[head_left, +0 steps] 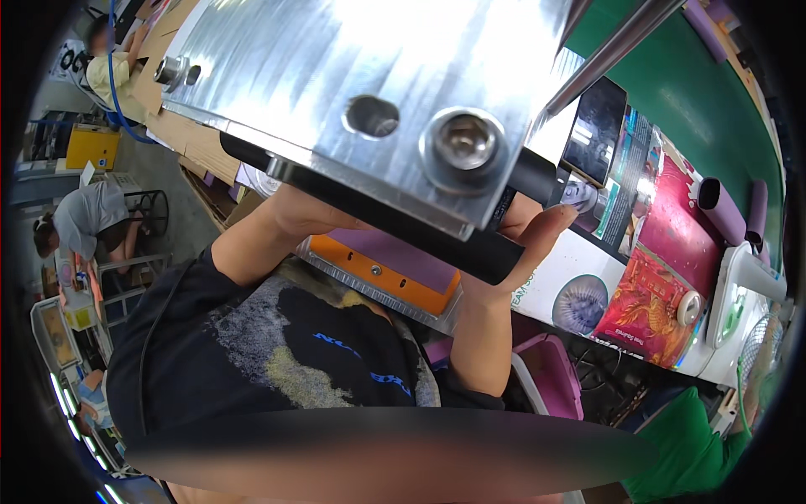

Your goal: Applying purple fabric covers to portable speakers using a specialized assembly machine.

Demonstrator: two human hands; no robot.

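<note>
A shiny metal plate (327, 76) with bolts looms close in front, a black bar (369, 210) running along its lower edge. My left hand (312, 210) reaches in under the bar; its fingers are hidden behind it. Past the bar's right end, my right hand (531, 252) shows one digit stretched out and part of another behind the plate, apart from each other. I make out nothing held in it. Between my forearms lie an orange plate (411, 280) with a metal edge and a purple sheet (399, 254) over it. Whether either hand touches the sheet is hidden.
At right, a phone (594, 130), a red printed packet (645, 307) and a white box (554, 294) lie beside purple tubes (724, 210) on a green surface (672, 71). A metal rod (613, 57) slants above. A pink bin (550, 370) stands below. Other people work at left and lower right.
</note>
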